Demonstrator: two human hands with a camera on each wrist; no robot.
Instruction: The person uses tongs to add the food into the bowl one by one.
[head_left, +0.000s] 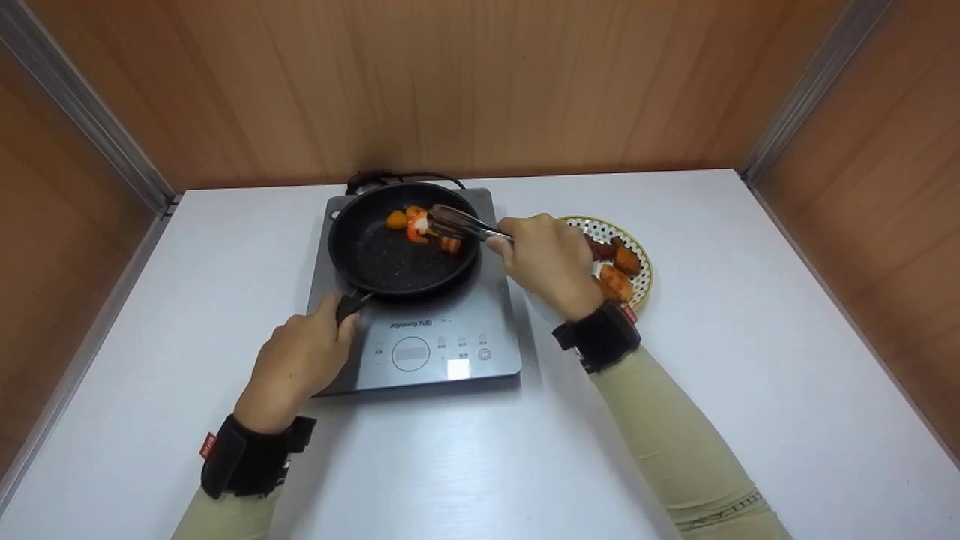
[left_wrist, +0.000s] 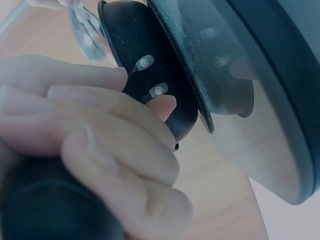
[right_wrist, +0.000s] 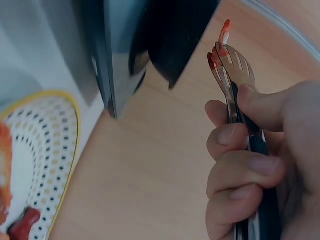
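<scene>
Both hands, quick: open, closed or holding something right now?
Left hand: closed, holding the pan handle.
Right hand: closed, holding tongs that grip a red-and-white piece.

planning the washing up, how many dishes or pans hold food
2: the black pan the left hand holds, and the dotted plate at right, partly covered by the right hand.

Black pan [head_left: 382, 262]; white plate [head_left: 592, 225], dark dots, yellow rim.

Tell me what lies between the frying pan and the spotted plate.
In the head view, the right hand, gripping tongs, crosses that stretch; beneath it show part of the cooktop and a strip of white table.
</scene>
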